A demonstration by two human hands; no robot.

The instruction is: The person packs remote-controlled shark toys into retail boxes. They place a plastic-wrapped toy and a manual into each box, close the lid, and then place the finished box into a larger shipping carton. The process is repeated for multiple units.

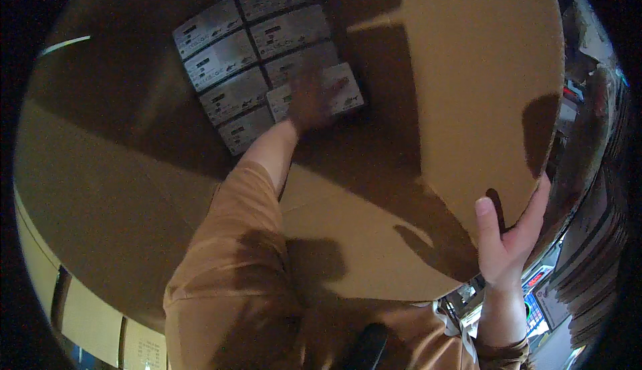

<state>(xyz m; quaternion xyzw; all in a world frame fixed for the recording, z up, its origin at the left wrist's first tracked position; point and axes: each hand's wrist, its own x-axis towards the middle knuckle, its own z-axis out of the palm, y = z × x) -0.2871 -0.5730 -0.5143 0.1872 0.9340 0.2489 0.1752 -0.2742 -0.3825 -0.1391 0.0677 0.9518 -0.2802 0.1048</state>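
Observation:
A large, deep cardboard box [150, 104] lies open before me. Small white printed cartons [220, 64] stand in two columns on its floor, with dark gaps between them. My left hand [313, 97], blurred and in shadow, reaches down over one white carton [348, 86] at the near right end. That carton sits askew to the others and partly covers its neighbours. Whether my fingers grip it or only rest on it is unclear. My right hand [506, 242] clasps the rim of the box's right wall [481, 94], thumb inside and fingers hidden outside.
More cardboard boxes [90, 320] line the lower left, outside the large box. Beyond the right wall are a lit screen [536, 315], a device with a red display [537, 277] and a stack of dark, layered sheets [597, 249]. Shadows darken much of the box's inside.

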